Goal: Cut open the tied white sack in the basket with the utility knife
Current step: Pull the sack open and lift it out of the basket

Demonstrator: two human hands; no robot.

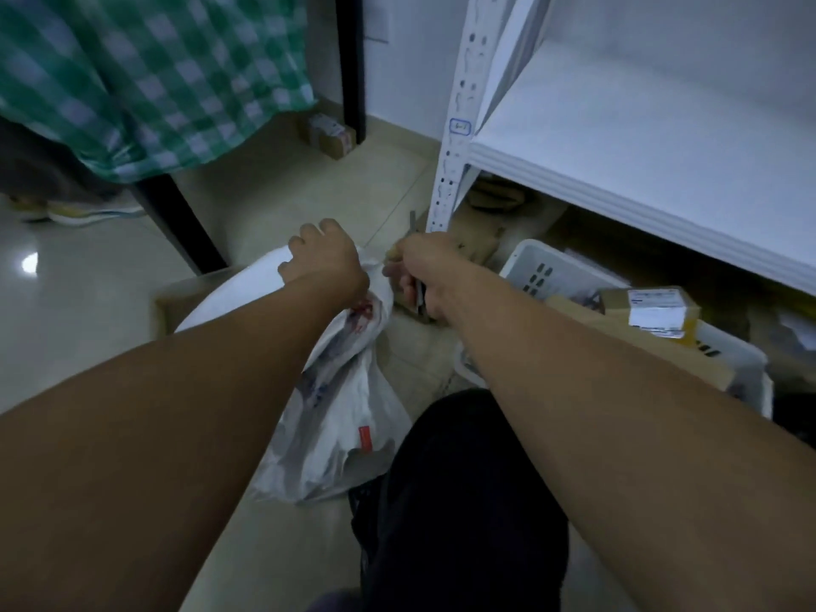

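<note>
A white sack [349,417] with red and blue print stands on the floor between my arms, its neck gathered at the top. My left hand [324,258] is closed around that neck. Just to the right, my right hand [426,269] is closed on the utility knife [419,298], whose dark handle shows under my palm; a thin grey blade tip [413,220] pokes up above the fist. The two hands are almost touching at the sack's tied top. The knot itself is hidden by my fingers.
A white basket [543,269] with parcels and cardboard sits under the white metal shelf [618,178] on the right. A black table leg [176,223] and green checked cloth [145,81] stand at the left. A small box [329,136] lies by the wall. My dark-trousered knee [463,479] is below.
</note>
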